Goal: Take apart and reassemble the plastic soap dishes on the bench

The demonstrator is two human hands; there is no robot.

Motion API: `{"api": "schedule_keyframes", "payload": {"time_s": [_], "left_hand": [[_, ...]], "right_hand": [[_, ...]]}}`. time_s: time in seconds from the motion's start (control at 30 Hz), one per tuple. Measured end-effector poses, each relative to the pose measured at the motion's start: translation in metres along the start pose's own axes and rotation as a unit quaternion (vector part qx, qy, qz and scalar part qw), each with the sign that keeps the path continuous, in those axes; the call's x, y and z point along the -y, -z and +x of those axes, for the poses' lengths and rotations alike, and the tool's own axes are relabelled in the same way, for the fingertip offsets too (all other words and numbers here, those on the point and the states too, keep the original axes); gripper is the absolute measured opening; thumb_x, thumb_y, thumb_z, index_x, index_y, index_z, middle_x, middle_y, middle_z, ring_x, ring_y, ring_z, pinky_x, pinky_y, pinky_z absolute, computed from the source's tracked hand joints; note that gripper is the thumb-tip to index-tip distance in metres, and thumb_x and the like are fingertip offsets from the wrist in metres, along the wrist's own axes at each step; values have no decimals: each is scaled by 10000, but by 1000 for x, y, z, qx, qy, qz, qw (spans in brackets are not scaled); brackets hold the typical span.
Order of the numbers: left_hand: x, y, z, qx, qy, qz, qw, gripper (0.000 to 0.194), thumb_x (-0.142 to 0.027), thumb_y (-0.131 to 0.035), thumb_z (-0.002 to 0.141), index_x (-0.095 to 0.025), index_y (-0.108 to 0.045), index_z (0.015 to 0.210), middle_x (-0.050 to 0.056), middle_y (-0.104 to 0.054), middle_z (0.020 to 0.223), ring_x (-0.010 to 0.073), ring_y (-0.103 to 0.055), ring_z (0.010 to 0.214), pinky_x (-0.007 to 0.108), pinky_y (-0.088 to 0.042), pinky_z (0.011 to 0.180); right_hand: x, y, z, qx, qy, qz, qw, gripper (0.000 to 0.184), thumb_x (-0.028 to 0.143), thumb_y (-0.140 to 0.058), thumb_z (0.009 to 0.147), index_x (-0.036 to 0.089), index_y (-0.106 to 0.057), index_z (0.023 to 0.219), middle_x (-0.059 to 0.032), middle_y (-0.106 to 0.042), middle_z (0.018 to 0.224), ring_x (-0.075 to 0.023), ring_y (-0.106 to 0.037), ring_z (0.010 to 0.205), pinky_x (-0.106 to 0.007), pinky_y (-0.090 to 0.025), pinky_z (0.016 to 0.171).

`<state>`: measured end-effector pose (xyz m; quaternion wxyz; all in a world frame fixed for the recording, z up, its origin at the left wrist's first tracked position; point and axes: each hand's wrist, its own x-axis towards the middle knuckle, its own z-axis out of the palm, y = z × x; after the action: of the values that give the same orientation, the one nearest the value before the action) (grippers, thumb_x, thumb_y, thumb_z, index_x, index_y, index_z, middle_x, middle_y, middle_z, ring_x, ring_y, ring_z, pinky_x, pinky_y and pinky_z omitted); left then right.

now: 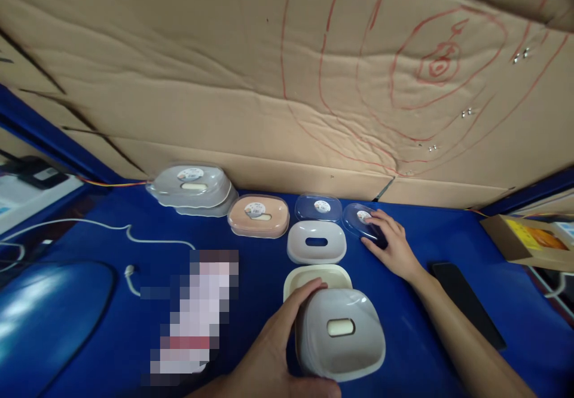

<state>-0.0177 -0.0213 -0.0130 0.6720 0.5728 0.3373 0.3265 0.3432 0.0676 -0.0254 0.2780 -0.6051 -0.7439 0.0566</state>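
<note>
My left hand (269, 347) is closed around the left side of a grey oval soap dish (359, 356), with a finger at its far rim and another digit at its near edge. Something cream-coloured shows through the dish's slot. Just behind it sits a cream dish (293, 277), partly covered. My right hand (397, 248) grips the right side of a clear plastic lid (354, 219) with a round label, its fingertips on top and thumb at the near edge. Between the hands stands a pale grey slotted dish (296, 245). Another clear lid (307, 208) lies behind that.
A peach lidded dish (242, 222) and a stack of grey lidded dishes (210, 195) stand along the cardboard wall (179, 75). At left lie a white cable (156, 241) and a blurred-out object (197, 308). A black phone-like slab (466, 302) and an open carton (511, 245) are at right.
</note>
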Motion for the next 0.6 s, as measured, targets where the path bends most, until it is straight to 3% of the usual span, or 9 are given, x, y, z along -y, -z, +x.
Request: {"api": "schedule_keyframes", "payload": {"time_s": [0.1, 0.17, 0.23, 0.27, 0.33, 0.4, 0.5, 0.6], "left_hand": [[-14, -3, 2, 3, 13, -7, 1000, 1148, -370, -1037, 603, -297, -465, 1596, 163, -474, 1644, 439, -460, 1506, 574, -365, 1254], [-22, -5, 4, 2, 23, -30, 999, 1109, -370, -1029, 628, -301, -465, 1579, 161, -455, 1655, 427, -457, 1510, 568, -335, 1270], [-27, -6, 6, 5, 23, -59, 998, 1084, -364, -1027, 638, -306, -462, 1561, 154, -458, 1653, 414, -462, 1507, 553, -328, 1274], [-29, -7, 6, 6, 20, -71, 997, 1075, -360, -1025, 644, -308, -457, 1556, 151, -466, 1648, 408, -469, 1503, 546, -333, 1271], [-31, -6, 8, 2, 9, -84, 996, 1055, -357, -1017, 665, -310, -450, 1553, 146, -487, 1634, 394, -489, 1488, 532, -346, 1263], [-32, -5, 9, 3, 0, -85, 996, 1041, -354, -1009, 683, -308, -445, 1557, 144, -506, 1619, 380, -513, 1470, 521, -357, 1256], [-33, -2, 11, 5, -8, -82, 997, 1052, -341, -1010, 685, -304, -435, 1565, 142, -511, 1617, 368, -503, 1482, 506, -356, 1257], [-33, -1, 12, 16, -3, -63, 998, 1108, -331, -1025, 659, -297, -411, 1581, 150, -500, 1626, 375, -485, 1500, 510, -357, 1260]], "right_hand": [[10, 4, -2, 10, -2, -21, 1000, 410, 438, -582, 1050, 340, -566, 1447, -108, -506, 1627, -380, -352, 1583, -740, -187, 1246], [27, 17, -8, 14, 2, -19, 1000, 447, 435, -523, 1083, 366, -510, 1524, -89, -422, 1696, -360, -267, 1623, -727, -158, 1265], [52, 33, -18, 55, 27, 27, 998, 521, 479, -507, 1091, 392, -421, 1597, -65, -369, 1730, -323, -261, 1630, -655, -234, 1285], [66, 41, -24, 117, 51, 82, 988, 608, 538, -525, 1075, 387, -355, 1639, -73, -350, 1739, -317, -298, 1618, -611, -302, 1278], [93, 52, -37, 231, 108, 161, 954, 959, 698, -692, 923, 353, -235, 1693, -117, -331, 1743, -360, -370, 1581, -566, -422, 1231], [115, 56, -46, 280, 143, 162, 935, 1120, 675, -840, 798, 384, -232, 1694, -105, -312, 1752, -395, -372, 1574, -560, -446, 1219], [131, 50, -52, 294, 141, 156, 932, 1037, 574, -865, 821, 406, -297, 1673, -71, -325, 1749, -368, -363, 1583, -516, -427, 1244], [131, 43, -51, 300, 136, 179, 927, 943, 559, -799, 896, 340, -313, 1674, -109, -327, 1742, -348, -330, 1599, -541, -386, 1261]]}}
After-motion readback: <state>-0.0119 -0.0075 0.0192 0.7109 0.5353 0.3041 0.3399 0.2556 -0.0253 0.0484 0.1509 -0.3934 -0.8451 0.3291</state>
